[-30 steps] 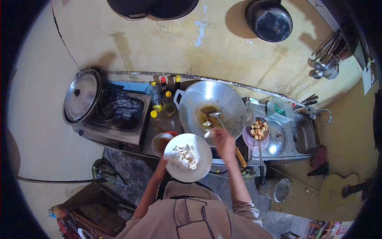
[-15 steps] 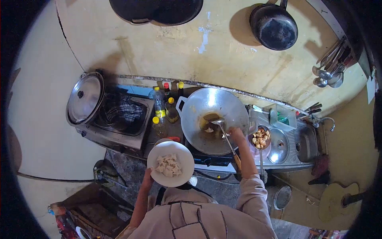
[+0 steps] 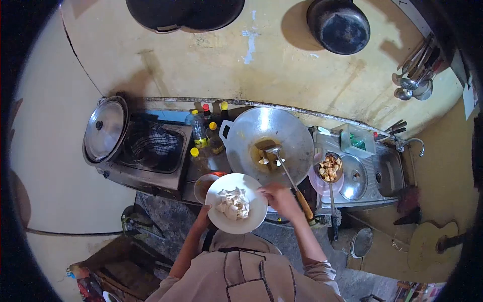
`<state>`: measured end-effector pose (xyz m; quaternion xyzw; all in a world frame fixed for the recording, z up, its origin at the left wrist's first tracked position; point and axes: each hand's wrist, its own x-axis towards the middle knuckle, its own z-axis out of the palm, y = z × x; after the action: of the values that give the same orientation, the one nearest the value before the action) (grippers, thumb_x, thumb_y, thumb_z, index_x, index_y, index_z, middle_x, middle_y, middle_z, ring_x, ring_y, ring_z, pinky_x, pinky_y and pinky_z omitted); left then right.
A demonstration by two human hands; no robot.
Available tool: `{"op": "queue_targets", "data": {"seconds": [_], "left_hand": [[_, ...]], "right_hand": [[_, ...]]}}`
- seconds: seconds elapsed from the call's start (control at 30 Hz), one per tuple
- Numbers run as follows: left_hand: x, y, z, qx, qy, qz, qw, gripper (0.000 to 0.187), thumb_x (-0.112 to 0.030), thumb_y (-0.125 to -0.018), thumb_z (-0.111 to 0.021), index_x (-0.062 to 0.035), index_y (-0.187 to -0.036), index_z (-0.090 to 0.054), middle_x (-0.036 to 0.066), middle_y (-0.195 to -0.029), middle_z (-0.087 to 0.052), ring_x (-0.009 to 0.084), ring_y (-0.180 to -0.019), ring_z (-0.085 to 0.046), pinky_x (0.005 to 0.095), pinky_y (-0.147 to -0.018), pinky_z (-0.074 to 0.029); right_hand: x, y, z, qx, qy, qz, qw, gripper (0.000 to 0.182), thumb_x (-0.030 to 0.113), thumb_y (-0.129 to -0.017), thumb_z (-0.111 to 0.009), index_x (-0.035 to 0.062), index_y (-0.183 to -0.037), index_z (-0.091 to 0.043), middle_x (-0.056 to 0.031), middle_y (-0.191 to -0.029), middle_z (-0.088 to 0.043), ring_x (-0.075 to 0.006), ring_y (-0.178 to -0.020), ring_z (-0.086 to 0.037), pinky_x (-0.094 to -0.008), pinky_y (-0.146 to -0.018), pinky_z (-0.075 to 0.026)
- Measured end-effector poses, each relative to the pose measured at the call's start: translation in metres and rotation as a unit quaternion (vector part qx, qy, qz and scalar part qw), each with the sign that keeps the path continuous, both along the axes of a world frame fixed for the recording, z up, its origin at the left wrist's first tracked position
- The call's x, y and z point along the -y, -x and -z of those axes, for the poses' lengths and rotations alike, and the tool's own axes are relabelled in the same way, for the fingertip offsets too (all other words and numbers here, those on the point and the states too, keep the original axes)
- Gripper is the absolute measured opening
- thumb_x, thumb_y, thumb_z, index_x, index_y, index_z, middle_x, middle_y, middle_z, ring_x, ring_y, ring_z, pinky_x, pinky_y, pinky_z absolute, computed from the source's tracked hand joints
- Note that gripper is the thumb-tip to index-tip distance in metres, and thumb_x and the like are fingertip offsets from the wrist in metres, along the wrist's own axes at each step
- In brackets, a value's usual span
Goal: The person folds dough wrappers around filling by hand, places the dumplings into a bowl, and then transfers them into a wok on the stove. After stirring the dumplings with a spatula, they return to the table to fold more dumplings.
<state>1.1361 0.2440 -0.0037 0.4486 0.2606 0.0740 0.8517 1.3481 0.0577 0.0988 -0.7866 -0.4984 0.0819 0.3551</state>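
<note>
My left hand grips the left rim of a white bowl holding pale folded dough pieces. At the bowl's right edge is my right hand, its fingers bent; what they hold, if anything, I cannot make out. Beyond the bowl stands a large wok with oil and a few pale pieces in it. A metal spatula leans in the wok, its wooden handle over the near rim.
A strainer of browned pieces rests over a pink container, beside the sink. Left of the wok stand bottles, a small bowl and a stove with a lidded pot.
My right hand has moved from over the wok back to the bowl's right edge. The bowl has shifted right with my left hand. Another pale piece now shows in the oil.
</note>
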Motion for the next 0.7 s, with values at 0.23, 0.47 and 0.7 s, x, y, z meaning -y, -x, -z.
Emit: {"op": "queue_targets", "data": {"seconds": [0.23, 0.47, 0.7], "left_hand": [[-0.003, -0.015, -0.012, -0.008, -0.029, 0.072, 0.997, 0.056, -0.042, -0.083, -0.039, 0.0007, -0.119, -0.037, 0.013, -0.110, -0.049, 0.0219, -0.099, -0.050, 0.0331, -0.086, -0.039], [0.004, -0.016, -0.016, -0.049, -0.019, 0.046, 0.998, 0.053, -0.036, -0.083, -0.040, 0.0002, -0.122, -0.034, 0.010, -0.114, -0.047, 0.0188, -0.102, -0.048, 0.0323, -0.089, -0.037], [0.001, -0.003, 0.002, -0.001, 0.052, 0.065, 0.997, 0.060, -0.040, -0.084, -0.039, -0.0005, -0.127, -0.026, 0.012, -0.122, -0.040, 0.0216, -0.110, -0.042, 0.0332, -0.093, -0.033]], "right_hand": [[-0.016, 0.021, 0.014, 0.243, 0.075, -0.029, 0.967, 0.028, 0.009, -0.068, -0.052, 0.0156, -0.095, -0.061, -0.0030, -0.089, -0.052, -0.0207, -0.086, -0.048, -0.0326, -0.077, -0.041], [-0.024, 0.010, 0.013, 0.294, 0.061, -0.111, 0.947, 0.024, 0.013, -0.069, -0.050, 0.0173, -0.091, -0.059, -0.0001, -0.092, -0.049, -0.0173, -0.088, -0.045, -0.0302, -0.075, -0.039], [-0.028, 0.007, 0.016, 0.352, 0.061, -0.208, 0.911, 0.020, 0.017, -0.070, -0.049, 0.0194, -0.087, -0.058, 0.0049, -0.081, -0.049, -0.0118, -0.086, -0.045, -0.0258, -0.076, -0.035]]}}
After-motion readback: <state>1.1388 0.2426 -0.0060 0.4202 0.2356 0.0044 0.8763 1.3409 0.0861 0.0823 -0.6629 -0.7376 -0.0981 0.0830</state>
